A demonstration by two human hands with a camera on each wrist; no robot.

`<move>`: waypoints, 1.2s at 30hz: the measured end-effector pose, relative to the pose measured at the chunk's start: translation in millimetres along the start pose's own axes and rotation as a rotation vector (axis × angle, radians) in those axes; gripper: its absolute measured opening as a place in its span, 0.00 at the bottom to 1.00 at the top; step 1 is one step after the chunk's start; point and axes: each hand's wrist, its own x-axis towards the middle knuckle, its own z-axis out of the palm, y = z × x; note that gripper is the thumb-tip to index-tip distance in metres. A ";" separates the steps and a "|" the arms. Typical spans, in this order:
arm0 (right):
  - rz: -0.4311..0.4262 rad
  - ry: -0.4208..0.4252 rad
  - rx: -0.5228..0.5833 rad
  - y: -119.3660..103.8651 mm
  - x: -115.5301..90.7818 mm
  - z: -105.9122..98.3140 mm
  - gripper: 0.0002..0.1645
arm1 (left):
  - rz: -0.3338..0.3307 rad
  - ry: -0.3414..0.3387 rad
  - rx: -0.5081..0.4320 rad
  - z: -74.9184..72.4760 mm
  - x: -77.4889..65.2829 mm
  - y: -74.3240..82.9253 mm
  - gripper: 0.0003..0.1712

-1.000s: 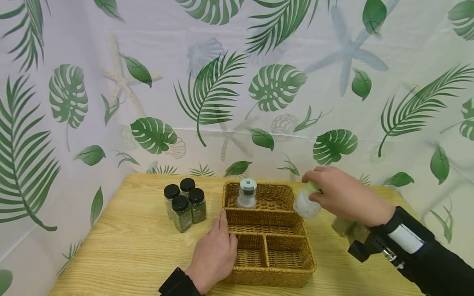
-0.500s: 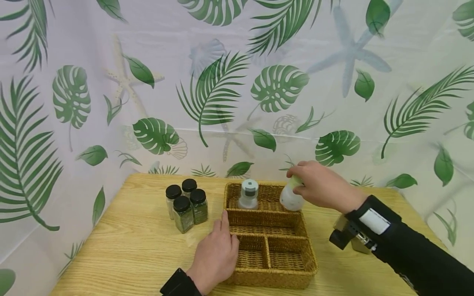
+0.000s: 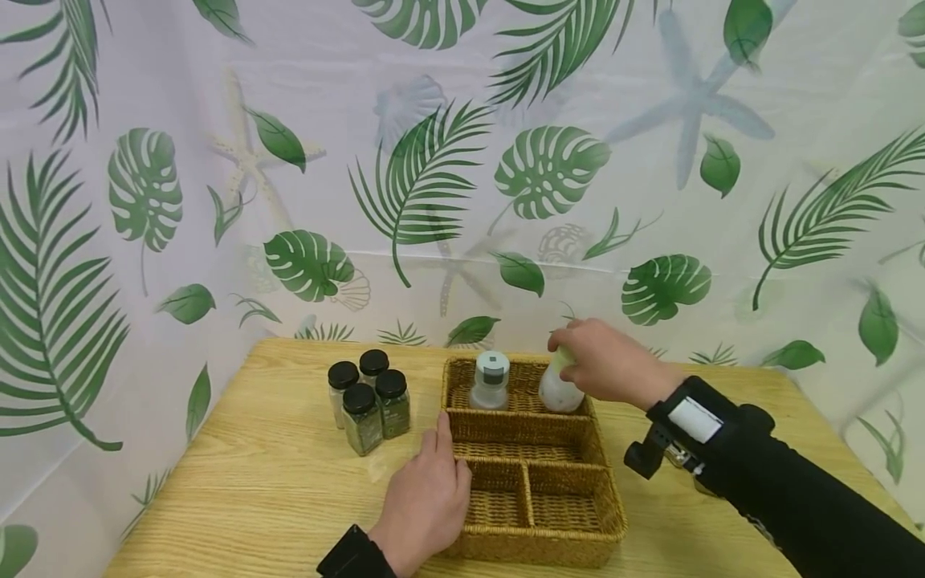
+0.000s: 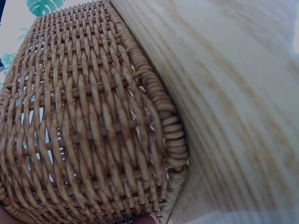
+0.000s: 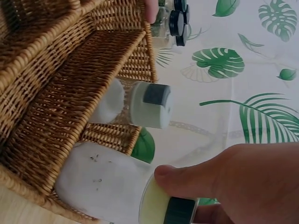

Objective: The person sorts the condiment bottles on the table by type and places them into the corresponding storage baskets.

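Observation:
My right hand [image 3: 610,363] grips a seasoning jar [image 3: 559,392] by its pale yellow lid. White contents fill the jar's rounded body, which is inside the right end of the wicker basket's [image 3: 538,533] back compartment. At that compartment's left stands a second seasoning jar [image 3: 490,384] with a pale blue-green lid, upright and apart from the first. In the right wrist view, my thumb [image 5: 187,179] presses the yellow lid [image 5: 155,201]. My left hand [image 3: 426,496] rests along the basket's left side, index finger extended at the rim. The left wrist view shows mostly the woven wall [image 4: 84,112].
Several black-lidded spice jars [image 3: 364,405] stand together left of the basket on the wooden table [image 3: 238,474]. Partly behind my right forearm, another small container [image 3: 704,486] shows. A leaf-patterned cloth [image 3: 433,177] hangs close behind the table.
My right hand has carried the yellow-lidded jar leftward and down, from beside the basket into its back compartment. My left hand has stayed at the basket's left side.

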 end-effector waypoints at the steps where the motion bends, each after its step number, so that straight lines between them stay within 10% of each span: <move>1: -0.004 -0.001 0.000 0.3 0.9 1.8 0.18 | -0.001 0.000 -0.001 -0.1 -0.1 0.1 0.37; 36: 0.041 -0.117 0.000 1.4 29.4 44.5 0.20 | -0.008 0.000 0.006 -1.2 -0.5 0.6 0.37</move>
